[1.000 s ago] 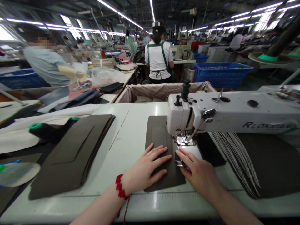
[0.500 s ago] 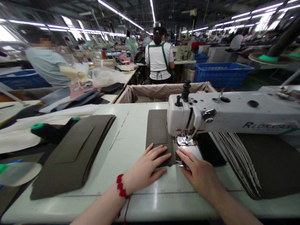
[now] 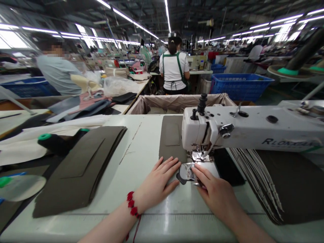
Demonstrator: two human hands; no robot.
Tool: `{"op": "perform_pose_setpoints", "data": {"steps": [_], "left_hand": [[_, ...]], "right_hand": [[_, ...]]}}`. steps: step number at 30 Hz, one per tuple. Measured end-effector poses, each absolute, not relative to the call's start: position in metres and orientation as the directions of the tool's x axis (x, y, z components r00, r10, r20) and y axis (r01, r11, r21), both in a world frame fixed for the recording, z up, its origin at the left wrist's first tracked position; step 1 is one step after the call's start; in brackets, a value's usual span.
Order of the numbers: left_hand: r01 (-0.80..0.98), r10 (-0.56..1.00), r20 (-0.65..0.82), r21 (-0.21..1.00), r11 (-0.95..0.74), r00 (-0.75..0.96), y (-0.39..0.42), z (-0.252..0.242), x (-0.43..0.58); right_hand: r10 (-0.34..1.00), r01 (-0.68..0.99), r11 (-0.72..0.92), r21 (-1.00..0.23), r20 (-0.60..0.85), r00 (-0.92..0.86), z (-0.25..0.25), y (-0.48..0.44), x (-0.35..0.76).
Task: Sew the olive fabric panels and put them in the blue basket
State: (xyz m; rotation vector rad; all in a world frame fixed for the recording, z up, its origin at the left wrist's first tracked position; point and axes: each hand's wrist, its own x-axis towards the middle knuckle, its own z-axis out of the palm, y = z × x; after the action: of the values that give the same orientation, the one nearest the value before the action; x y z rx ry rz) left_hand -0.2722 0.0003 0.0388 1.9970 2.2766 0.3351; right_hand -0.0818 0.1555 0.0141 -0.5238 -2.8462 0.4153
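Compared with half a second ago, the dark olive panel [image 3: 170, 151] has slid farther from the person, baring more of the metal plate [image 3: 210, 166] in front of the sewing machine [image 3: 253, 126]. The panel lies flat on the desk [image 3: 141, 143], left of the sewing machine's head and partly under it; its near end is at the left fingertips. The left hand [image 3: 160, 176] lies palm down, fingers extended, holding nothing. The right hand [image 3: 215, 187], in front of the needle area, has its fingers curled around small snips [image 3: 195, 184], mostly hidden. Behind the sewing machine, a cloth-lined bin [image 3: 168, 99] contains pale pieces [image 3: 157, 110]; farther back stands a blue basket [image 3: 238, 88], its contents unclear. The panel looks matte and smooth, with a rectangular patch [image 3: 172, 135].
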Motion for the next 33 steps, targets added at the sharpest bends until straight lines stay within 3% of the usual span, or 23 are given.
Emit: {"op": "perform_pose_setpoints", "data": {"steps": [33], "left_hand": [[0.954, 0.977, 0.107, 0.260, 0.149, -0.182, 0.0000, 0.0387, -0.2708]], "right_hand": [[0.369, 0.304, 0.899, -0.315, 0.173, -0.913, 0.0112, 0.1563, -0.0823]]}}
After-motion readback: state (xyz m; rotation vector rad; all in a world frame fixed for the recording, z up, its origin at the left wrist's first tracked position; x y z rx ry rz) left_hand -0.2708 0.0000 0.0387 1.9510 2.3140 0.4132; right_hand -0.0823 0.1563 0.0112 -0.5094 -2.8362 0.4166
